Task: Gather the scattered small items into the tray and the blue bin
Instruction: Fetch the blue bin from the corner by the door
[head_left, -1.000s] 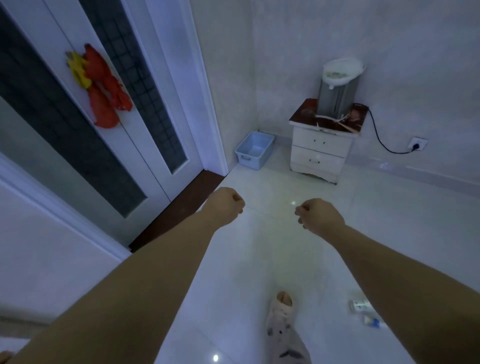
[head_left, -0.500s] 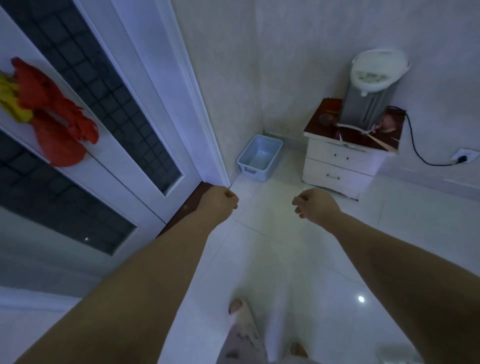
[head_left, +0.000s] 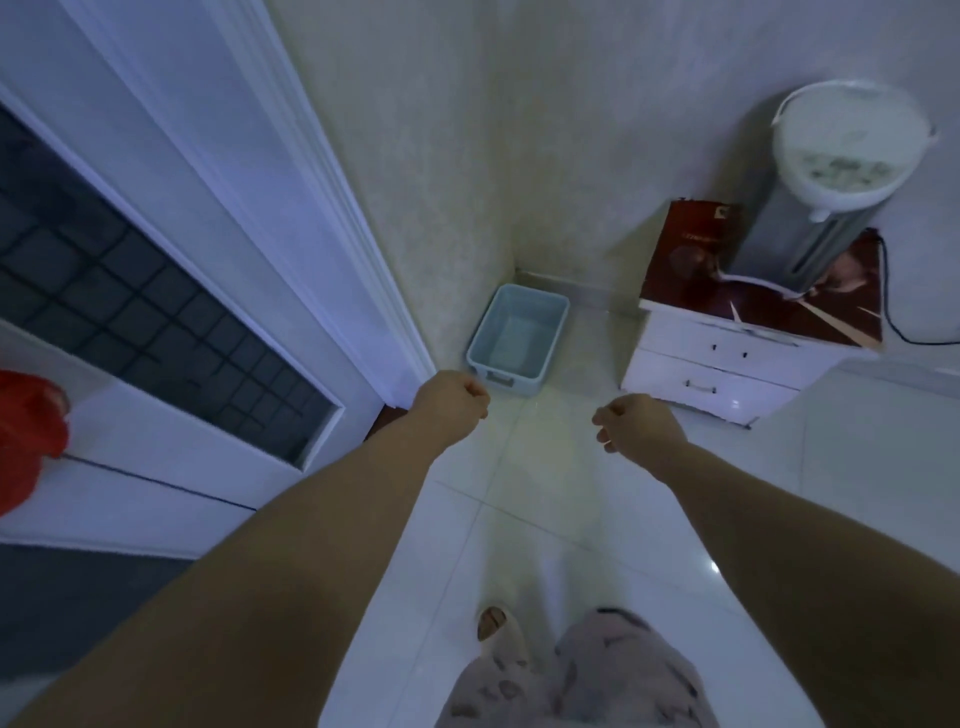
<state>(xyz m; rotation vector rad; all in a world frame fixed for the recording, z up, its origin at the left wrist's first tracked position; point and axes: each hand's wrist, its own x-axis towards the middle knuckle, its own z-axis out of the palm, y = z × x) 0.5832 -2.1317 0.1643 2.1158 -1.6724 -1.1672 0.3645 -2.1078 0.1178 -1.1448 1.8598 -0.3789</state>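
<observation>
Up in the corner of the floor (head_left: 540, 493), the blue bin (head_left: 514, 340) looks nearer than before. Both the left hand (head_left: 452, 397) and the right hand (head_left: 641, 428) stay curled in fists, insides hidden. Open floor lies between the door frame (head_left: 363, 291) and the white cupboard (head_left: 711, 369).

- Bare left hand (head_left: 451, 399), right hand (head_left: 643, 428) and both forearms (head_left: 311, 545).
- Pale loose trousers (head_left: 613, 675) with dark blotchy print.
- Pale open-toed slipper (head_left: 501, 631) on one foot.

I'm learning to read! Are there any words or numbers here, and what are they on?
Nothing here reads clearly.
Red cover on the white cabinet: a faint gold line of lettering, too blurred to read.
Water boiler lid: panel marks, too blurred to read.
Blue bin: no label shows.
</observation>
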